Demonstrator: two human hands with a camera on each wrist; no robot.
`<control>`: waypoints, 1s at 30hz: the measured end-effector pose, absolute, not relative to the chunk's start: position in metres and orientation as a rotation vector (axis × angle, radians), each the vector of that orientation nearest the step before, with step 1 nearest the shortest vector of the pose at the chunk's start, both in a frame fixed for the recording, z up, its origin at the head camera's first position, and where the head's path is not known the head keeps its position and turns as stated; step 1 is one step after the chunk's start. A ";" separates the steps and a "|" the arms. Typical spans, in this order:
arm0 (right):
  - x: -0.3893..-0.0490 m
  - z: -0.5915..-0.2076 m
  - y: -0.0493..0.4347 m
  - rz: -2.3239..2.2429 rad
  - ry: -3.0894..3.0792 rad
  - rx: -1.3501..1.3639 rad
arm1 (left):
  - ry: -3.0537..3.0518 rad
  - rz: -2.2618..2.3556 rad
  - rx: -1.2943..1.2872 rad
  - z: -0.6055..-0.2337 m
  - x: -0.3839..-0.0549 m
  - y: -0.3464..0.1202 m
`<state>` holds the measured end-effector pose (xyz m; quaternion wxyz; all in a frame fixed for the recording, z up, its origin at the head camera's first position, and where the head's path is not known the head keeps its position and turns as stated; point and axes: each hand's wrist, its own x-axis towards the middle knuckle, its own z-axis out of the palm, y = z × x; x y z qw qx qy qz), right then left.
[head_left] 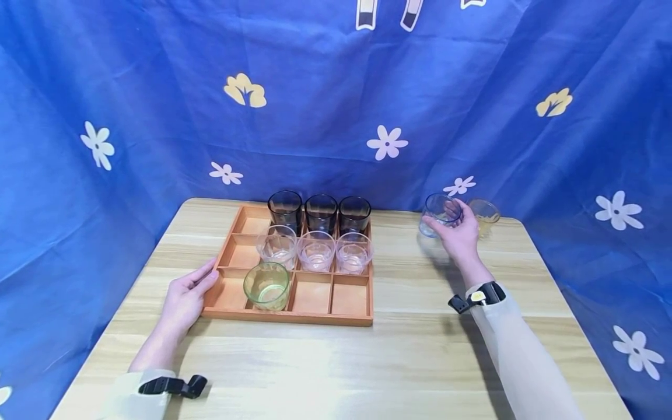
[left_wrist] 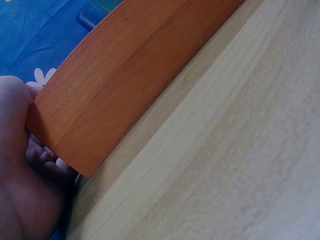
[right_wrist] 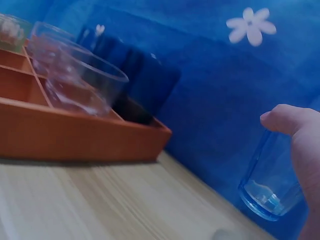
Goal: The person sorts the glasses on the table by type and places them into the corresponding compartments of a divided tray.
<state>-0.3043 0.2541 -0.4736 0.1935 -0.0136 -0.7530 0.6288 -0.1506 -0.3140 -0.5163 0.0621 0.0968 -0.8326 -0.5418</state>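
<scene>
My left hand (head_left: 185,291) grips the left side of a compartmented wooden tray (head_left: 325,319), near its front corner; in the left wrist view the thumb lies at the rim and the fingers curl by the corner. At the back right, my right hand (head_left: 461,233) holds a clear blue glass (right_wrist: 267,192) between thumb and fingers, its base raised off the table. Three black glasses (head_left: 321,213) stand in the tray's back row, and three clear cups (head_left: 316,251) in the middle row. A green glass (head_left: 266,287) sits in the front row, second compartment from the left.
Just beyond my right hand stands a pale yellow glass (head_left: 485,214) by the table's back edge. A blue flowered curtain (head_left: 315,116) hangs behind and at both sides of the wooden table (head_left: 409,361).
</scene>
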 end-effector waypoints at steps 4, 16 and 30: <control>-0.294 -0.461 0.247 1.776 -2.108 0.023 | -2.523 -1.640 0.295 -0.517 -0.150 -0.315; -0.252 -0.425 0.220 1.816 -2.125 0.272 | -2.521 -1.638 0.301 -0.517 -0.149 -0.316; -0.217 -0.405 0.194 1.916 -2.119 0.519 | -2.515 -1.633 0.280 -0.516 -0.150 -0.314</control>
